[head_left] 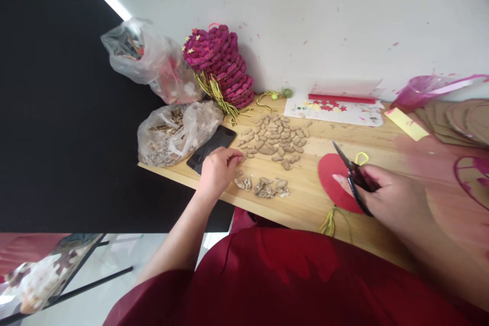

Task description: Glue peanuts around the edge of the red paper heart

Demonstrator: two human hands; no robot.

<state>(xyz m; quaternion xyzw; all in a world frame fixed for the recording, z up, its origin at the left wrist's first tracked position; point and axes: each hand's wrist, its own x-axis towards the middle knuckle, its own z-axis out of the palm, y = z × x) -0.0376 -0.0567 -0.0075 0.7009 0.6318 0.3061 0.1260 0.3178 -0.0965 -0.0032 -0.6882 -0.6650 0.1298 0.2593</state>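
My left hand [218, 168] is at the left edge of a spread of peanuts [273, 135], its thumb and forefinger pinched on a peanut that is mostly hidden. Below the peanuts lie cracked peanut shells [264, 188] in small heaps. In my right hand [385, 193] is a pair of dark scissors [343, 155], blades pointing up and left. Under the scissors a red oval piece [331, 175] lies on the table, with a yellow cord loop [361, 158] at its top and a yellow-green tassel [328, 223] at its bottom.
A black phone [214, 146] lies beside my left hand. Behind it stand a plastic bag of shells [171, 137], another plastic bag [153, 61] and stacked magenta braided pieces [229, 69]. White paper with stars [344, 118] lies by the wall; brown discs [454, 119] are at right.
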